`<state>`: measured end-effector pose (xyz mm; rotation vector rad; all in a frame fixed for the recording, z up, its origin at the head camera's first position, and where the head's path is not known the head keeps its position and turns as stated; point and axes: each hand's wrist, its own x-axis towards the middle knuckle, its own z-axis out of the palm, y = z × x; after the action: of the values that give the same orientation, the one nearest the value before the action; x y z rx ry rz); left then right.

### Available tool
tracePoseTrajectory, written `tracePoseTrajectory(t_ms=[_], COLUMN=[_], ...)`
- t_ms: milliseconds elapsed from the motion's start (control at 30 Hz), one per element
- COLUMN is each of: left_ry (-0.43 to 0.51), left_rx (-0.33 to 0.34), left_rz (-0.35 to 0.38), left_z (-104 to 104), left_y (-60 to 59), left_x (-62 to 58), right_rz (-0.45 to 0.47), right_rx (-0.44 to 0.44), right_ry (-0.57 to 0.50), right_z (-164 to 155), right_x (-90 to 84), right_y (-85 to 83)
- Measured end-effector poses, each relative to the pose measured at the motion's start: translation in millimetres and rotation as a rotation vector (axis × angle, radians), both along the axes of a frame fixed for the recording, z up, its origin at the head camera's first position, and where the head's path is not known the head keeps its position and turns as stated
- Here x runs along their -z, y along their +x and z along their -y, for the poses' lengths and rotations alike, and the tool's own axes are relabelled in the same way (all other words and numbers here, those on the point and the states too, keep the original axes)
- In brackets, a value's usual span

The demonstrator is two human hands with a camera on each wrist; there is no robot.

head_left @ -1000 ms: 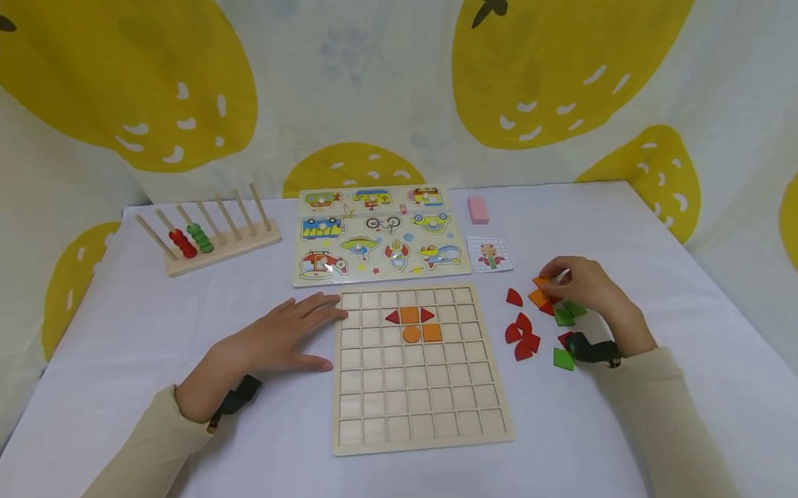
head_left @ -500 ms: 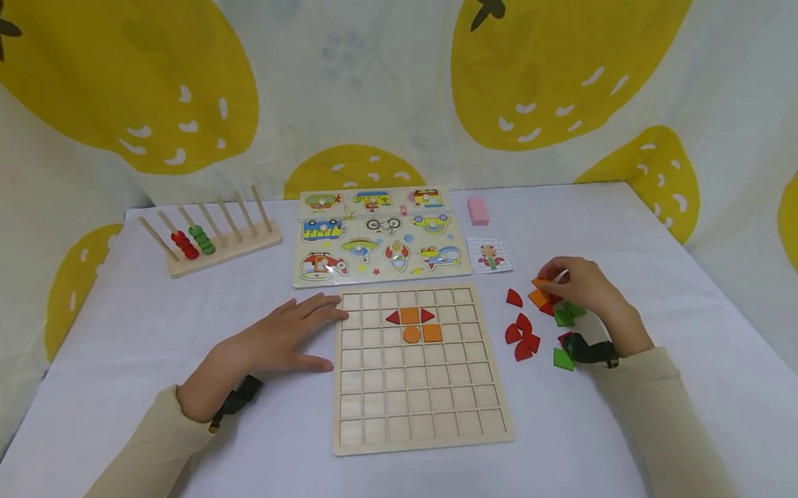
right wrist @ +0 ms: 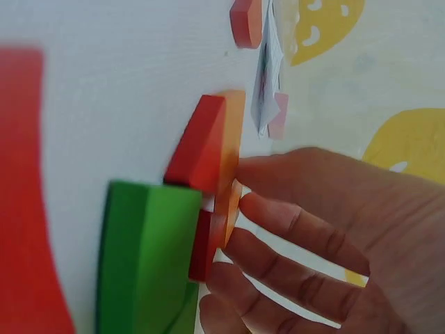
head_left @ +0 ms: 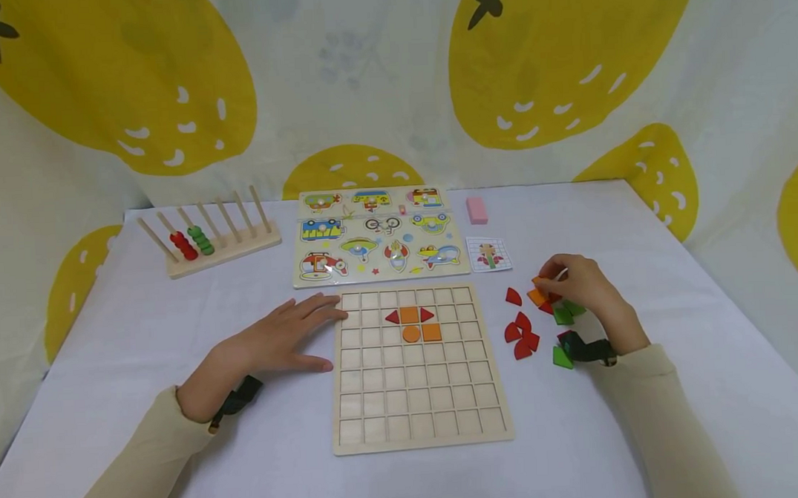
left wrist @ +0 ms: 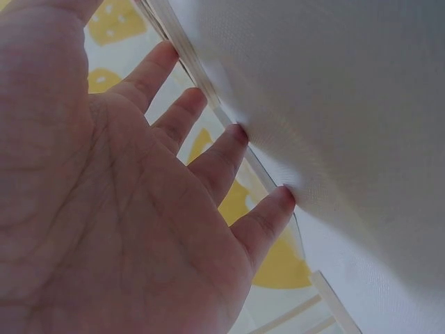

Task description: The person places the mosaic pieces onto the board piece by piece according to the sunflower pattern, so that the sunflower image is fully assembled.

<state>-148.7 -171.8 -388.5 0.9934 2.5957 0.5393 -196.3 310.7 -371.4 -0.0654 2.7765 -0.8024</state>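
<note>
A wooden grid board (head_left: pixel 420 419) lies in the middle of the white table. It holds two red triangles (head_left: pixel 392 317), two orange squares (head_left: pixel 409 315) and an orange circle (head_left: pixel 412 334). My left hand (head_left: pixel 289 335) lies flat on the cloth, its straight fingers (left wrist: pixel 215 160) touching the board's left edge. Right of the board is a pile of loose red pieces (head_left: pixel 522 338) and green pieces (head_left: pixel 562 315). My right hand (head_left: pixel 574 286) curls over the pile's far end and pinches an orange piece (head_left: pixel 539 281). In the right wrist view its fingertips (right wrist: pixel 278 216) touch the orange piece (right wrist: pixel 233 139), beside a red piece (right wrist: pixel 198 146) and a green piece (right wrist: pixel 146 257).
Behind the board lies a vehicle peg puzzle (head_left: pixel 379 242), with a pattern card (head_left: pixel 489 254) and a pink block (head_left: pixel 477 209) to its right. A wooden peg rack (head_left: pixel 218 242) with red and green beads stands at the back left. A lemon-print cloth hangs behind the table.
</note>
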Motion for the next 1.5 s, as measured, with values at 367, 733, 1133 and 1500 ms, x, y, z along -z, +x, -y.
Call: tracePoseTrajectory(t_ms=[367,733,1133,1500], left_ry=[0.001,0.011,0.004,0.007], left_rx=[-0.005,0.001,-0.01,-0.032], left_rz=[0.012,0.009,0.014,0.037], left_z=[0.4,0.0,-0.3,-0.7], left_y=[-0.2,0.2,0.3,2.5], left_x=[0.1,-1.2,-0.7,-2.9], right_rz=[-0.023,-0.064,-0.174,-0.127], right_rx=[-0.037,-0.148,-0.308,-0.442], right_ry=[0.012,-0.048,-0.089,-0.123], right_z=[3.0,31.8,73.6,114.4], right_x=[-3.4,-27.9,-42.3,-33.4], right_y=[3.0,18.1,40.3,44.6])
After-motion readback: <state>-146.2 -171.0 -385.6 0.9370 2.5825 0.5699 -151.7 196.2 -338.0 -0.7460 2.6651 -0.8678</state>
